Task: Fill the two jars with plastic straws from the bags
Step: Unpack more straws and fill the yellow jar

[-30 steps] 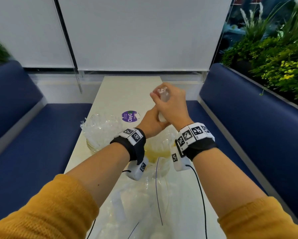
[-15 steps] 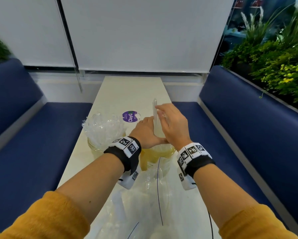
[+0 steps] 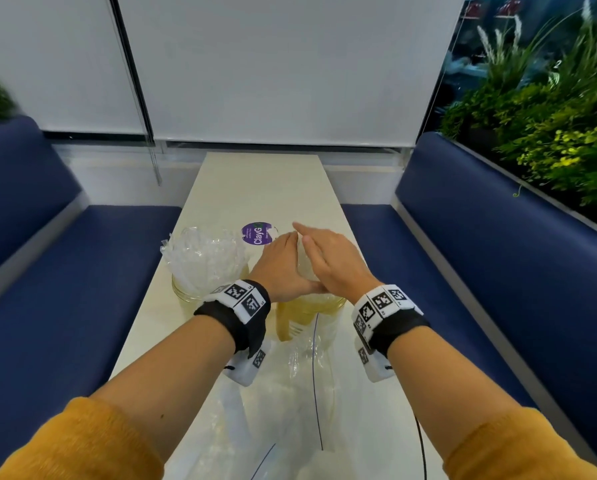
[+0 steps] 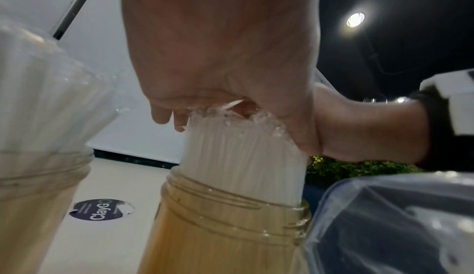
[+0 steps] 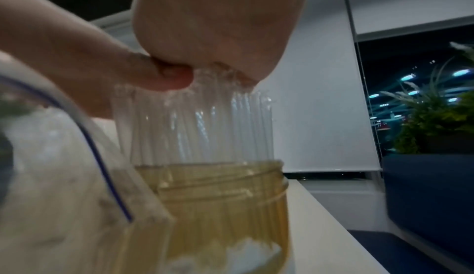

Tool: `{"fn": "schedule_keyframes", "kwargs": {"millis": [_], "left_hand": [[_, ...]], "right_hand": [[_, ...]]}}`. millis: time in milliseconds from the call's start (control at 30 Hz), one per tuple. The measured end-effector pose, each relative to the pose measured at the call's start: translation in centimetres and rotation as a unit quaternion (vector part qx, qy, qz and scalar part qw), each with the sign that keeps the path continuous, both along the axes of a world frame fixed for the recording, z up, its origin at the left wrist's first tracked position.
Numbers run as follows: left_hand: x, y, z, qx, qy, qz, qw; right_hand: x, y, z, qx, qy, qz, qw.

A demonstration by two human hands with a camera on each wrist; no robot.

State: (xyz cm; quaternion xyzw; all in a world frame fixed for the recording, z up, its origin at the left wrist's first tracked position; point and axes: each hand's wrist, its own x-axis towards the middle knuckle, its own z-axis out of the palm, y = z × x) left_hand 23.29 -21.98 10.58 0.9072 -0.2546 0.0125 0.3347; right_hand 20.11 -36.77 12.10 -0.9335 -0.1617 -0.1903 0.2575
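Two amber jars stand on the table. The left jar (image 3: 189, 294) holds a fanned bunch of clear straws (image 3: 207, 259). In the right jar (image 3: 311, 308) stands an upright bundle of clear straws (image 4: 243, 156), sticking out above the rim. My left hand (image 3: 276, 265) and right hand (image 3: 335, 261) lie together over that bundle's top, fingers straight, palms pressing on the straw ends. The right wrist view shows the right palm on the same straws (image 5: 195, 124) above the right jar (image 5: 218, 207). The head view hides most of the bundle behind my hands.
Clear plastic bags (image 3: 290, 403) with a blue zip line lie on the near table, touching the right jar. A purple ClayGo sticker (image 3: 257, 233) sits beyond the jars. The narrow table (image 3: 262, 188) runs between blue benches (image 3: 82, 271), with plants (image 3: 549, 133) at the right.
Both hands came down from a raised position, where they gripped the straw bundle. The bundle now stands in the right jar and the hands have flattened over its top.
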Motion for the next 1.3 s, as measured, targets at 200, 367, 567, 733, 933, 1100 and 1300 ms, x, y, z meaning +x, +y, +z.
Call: {"fn": "schedule_keyframes", "kwargs": {"millis": [200,367,567,733,933,1100,1300], "left_hand": [[0.3,-0.3,0.0,0.060,-0.031,-0.028,0.997],[-0.7,-0.3,0.2,0.089,-0.029,-0.015,0.996],[-2.2,0.0,2.0,0.140,0.007,-0.043,0.989],[-4.1,2.8,6.0,0.067,-0.002,-0.050,0.996],[-10.1,11.7,9.5,-0.079,-0.099,0.009,0.992],[-11.6,18.2,0.2,0.131,0.013,0.219,0.967],[-9.3,18.1,-8.5,0.030,0.288,0.181,0.940]], "right_hand": [[0.7,0.5,-0.1,-0.113,0.093,-0.040,0.988],[1.1,0.4,0.0,-0.148,0.047,-0.106,0.982],[0.7,0.3,-2.4,-0.203,0.076,-0.115,0.969],[-1.4,0.8,1.8,-0.197,-0.008,-0.167,0.966],[-9.6,1.0,3.1,-0.141,0.155,-0.283,0.936],[-12.2,1.6,-1.4,0.131,0.402,-0.101,0.901],[-15.0,4.0,-1.4,0.293,0.402,0.078,0.864]]}}
